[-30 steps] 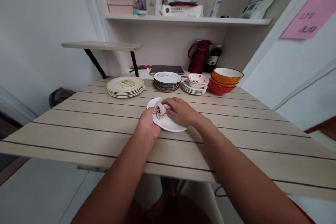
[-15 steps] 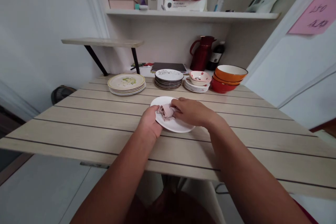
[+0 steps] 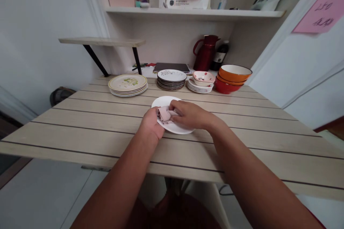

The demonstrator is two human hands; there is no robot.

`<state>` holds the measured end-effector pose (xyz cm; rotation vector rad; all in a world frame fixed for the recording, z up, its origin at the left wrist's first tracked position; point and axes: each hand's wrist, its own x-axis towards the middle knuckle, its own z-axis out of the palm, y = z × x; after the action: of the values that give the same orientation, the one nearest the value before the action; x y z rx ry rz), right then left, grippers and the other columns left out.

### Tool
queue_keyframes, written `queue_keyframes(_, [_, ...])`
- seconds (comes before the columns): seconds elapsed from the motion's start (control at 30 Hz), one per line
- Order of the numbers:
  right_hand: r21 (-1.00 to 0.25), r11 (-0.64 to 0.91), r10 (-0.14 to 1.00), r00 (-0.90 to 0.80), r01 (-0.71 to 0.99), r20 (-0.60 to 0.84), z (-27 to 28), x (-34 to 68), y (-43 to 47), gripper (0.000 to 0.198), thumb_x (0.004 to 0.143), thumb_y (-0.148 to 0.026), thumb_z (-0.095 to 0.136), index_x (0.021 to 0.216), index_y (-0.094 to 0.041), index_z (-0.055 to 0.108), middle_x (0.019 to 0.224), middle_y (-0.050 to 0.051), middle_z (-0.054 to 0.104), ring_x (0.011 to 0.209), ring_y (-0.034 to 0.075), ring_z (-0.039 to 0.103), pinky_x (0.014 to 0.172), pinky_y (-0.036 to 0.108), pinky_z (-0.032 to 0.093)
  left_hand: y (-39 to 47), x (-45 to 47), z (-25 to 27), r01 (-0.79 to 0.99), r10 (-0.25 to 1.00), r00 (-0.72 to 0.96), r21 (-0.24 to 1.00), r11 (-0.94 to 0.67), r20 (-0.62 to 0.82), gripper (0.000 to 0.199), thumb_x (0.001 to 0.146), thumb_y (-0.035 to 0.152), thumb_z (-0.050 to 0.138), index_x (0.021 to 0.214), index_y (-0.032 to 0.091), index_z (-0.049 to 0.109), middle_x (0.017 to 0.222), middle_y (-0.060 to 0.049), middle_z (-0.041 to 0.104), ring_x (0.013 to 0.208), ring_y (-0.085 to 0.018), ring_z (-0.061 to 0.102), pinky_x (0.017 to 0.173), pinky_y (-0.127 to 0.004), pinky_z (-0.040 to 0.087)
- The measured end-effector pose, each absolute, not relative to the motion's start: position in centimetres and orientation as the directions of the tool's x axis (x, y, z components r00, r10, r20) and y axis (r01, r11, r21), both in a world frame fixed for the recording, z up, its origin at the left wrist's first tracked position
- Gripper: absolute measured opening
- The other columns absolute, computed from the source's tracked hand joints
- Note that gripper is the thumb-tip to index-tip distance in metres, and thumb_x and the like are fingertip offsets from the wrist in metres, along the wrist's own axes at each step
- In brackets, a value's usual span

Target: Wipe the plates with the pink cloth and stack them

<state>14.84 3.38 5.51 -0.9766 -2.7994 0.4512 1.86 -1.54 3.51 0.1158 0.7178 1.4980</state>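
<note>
White plate [image 3: 178, 128], plain, at the near middle of the slatted wooden table [image 3: 88, 118]; whether its underside touches the boards cannot be told. Left hand [image 3: 152, 121]: grip closed on the plate's left edge, thumb at the rim, remaining fingers mostly hidden beneath. Right hand [image 3: 189, 113]: over the right part of the plate, grip closed with bent fingers on a pink cloth [image 3: 164, 113], crumpled, lying against the plate's upper face and reaching left to just beside the left thumb. Beyond the plate, a row of crockery, left to right: stack of cream plates [image 3: 127, 83], yellow-rimmed, the top one with a green leafy design; stack of dark-rimmed plates [image 3: 172, 76], the top one white with a fine pattern; stack of small white plates [image 3: 199, 88] carrying a pink-spotted bowl [image 3: 203, 77]; nested enamel-look bowls [image 3: 233, 74], orange above red, white inside. Farther back: dark flat laptop-like item [image 3: 172, 67], lying behind the dark-rimmed stack; dark red jug [image 3: 205, 54], handle to the left; dark bottle [image 3: 220, 55] with pale label, just right of the jug. Far left: small raised shelf [image 3: 102, 41] on black legs.
</note>
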Motion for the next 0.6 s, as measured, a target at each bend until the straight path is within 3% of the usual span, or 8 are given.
queue_keyframes(0.37, [-0.297, 0.573, 0.797, -0.604, 0.764, -0.016, 5.1, 15.4, 5.2, 0.035, 0.087, -0.035, 0.045, 0.12, -0.023, 0.05, 0.119, 0.013, 0.064, 0.097, 0.026, 0.059, 0.072, 0.032, 0.038, -1.8, 1.6, 2.9, -0.85, 0.906, -0.163, 0.522, 0.072, -0.391, 0.051, 0.075, 0.006, 0.046, 0.125, 0.004, 0.055, 0.106, -0.018, 0.072, 0.091, -0.029, 0.071, 0.085, -0.044, 0.056])
queue_keyframes(0.5, [-0.27, 0.558, 0.795, -0.599, 0.785, -0.096, 5.8, 16.1, 5.2, 0.031, 0.085, -0.036, 0.046, 0.113, -0.022, 0.053, 0.107, 0.013, 0.067, 0.084, 0.025, 0.06, 0.065, 0.032, 0.037, -2.0, 1.5, 2.8, -0.849, 0.888, -0.177, 0.522, 0.08, -0.425, 0.054, 0.075, 0.007, 0.047, 0.128, 0.004, 0.053, 0.108, -0.019, 0.071, 0.094, -0.03, 0.07, 0.085, -0.045, 0.056])
queue_keyframes(0.6, [-0.291, 0.607, 0.728, -0.664, 0.74, -0.169, 6.6, 16.8, 4.8, 0.025, 0.082, -0.038, 0.052, 0.101, -0.023, 0.056, 0.096, 0.009, 0.068, 0.075, 0.02, 0.059, 0.062, 0.029, 0.036, -2.0, 1.5, 2.8, -0.855, 0.886, -0.166, 0.512, 0.09, -0.433, 0.049, 0.077, 0.007, 0.047, 0.125, 0.003, 0.055, 0.106, -0.019, 0.072, 0.092, -0.03, 0.071, 0.083, -0.045, 0.057])
